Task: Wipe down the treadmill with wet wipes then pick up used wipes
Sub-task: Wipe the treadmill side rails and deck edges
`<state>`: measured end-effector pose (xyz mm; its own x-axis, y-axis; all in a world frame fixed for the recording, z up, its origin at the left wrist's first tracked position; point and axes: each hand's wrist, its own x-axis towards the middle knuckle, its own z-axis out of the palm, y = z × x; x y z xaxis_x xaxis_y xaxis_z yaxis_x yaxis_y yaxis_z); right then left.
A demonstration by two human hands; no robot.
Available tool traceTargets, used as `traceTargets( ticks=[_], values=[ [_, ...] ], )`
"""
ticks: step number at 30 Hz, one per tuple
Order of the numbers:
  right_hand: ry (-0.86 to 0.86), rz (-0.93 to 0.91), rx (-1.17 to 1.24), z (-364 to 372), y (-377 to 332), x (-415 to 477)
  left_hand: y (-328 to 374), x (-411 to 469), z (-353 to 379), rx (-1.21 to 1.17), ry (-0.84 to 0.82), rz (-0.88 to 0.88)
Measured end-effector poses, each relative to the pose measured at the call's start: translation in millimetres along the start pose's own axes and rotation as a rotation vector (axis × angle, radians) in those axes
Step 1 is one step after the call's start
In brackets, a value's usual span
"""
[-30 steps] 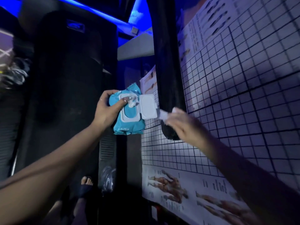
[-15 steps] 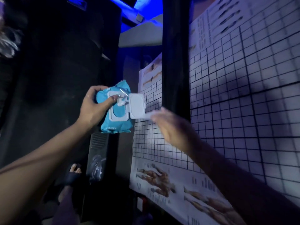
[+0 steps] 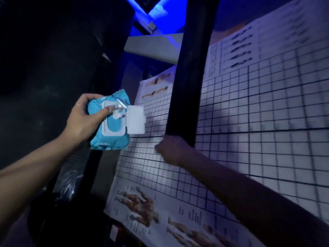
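My left hand (image 3: 83, 120) grips a blue wet wipe pack (image 3: 110, 139) at its left side, thumb on the white frame. The pack's white lid (image 3: 136, 120) stands flipped open to the right, and a bit of wipe pokes out of the opening. My right hand (image 3: 170, 148) is dark and blurred, its fingers curled against the lower end of the treadmill's black handrail (image 3: 188, 77). The wipe it carried is hidden under the hand. The handrail runs steeply up the middle of the view.
A large wall poster (image 3: 258, 122) with a black grid and exercise figures fills the right side, close behind the handrail. The dark treadmill body (image 3: 53, 68) takes up the left. Crumpled clear plastic (image 3: 69, 184) lies low beside it. Blue light glows above.
My right hand drew away from the pack with a white wipe and came to the handrail's lower end. My left hand kept holding the open pack. The view shifted right and upward.
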<state>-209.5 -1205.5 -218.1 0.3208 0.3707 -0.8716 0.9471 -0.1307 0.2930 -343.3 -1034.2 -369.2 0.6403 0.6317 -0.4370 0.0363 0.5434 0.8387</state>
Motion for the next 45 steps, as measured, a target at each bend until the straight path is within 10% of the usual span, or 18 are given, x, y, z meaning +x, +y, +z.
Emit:
traceTargets(
  ticks=[4, 10, 15, 25, 32, 45],
  values=[
    [-0.114, -0.086, 0.312, -37.3, 11.2, 12.7, -0.3, 2.0, -2.3, -0.014, -0.002, -0.021],
    [0.516, 0.338, 0.125, -107.8, 128.2, 86.5, -0.7, 14.1, 2.1, -0.084, 0.052, -0.037],
    [0.265, 0.200, -0.100, -72.5, 113.9, 81.9, -0.5, 12.0, 7.0, -0.055, 0.040, -0.039],
    [-0.025, -0.162, 0.225, 4.0, 17.4, -2.5, 17.5, -18.2, 4.5, 0.000, 0.005, -0.025],
    [0.737, 0.149, 0.471, -17.2, 85.8, 13.1, 16.4, -43.9, 1.2, 0.067, 0.009, 0.007],
    [1.064, 0.166, 0.405, 43.5, 54.6, 21.2, 5.6, -39.0, -62.9, 0.106, 0.055, -0.064]
  ],
)
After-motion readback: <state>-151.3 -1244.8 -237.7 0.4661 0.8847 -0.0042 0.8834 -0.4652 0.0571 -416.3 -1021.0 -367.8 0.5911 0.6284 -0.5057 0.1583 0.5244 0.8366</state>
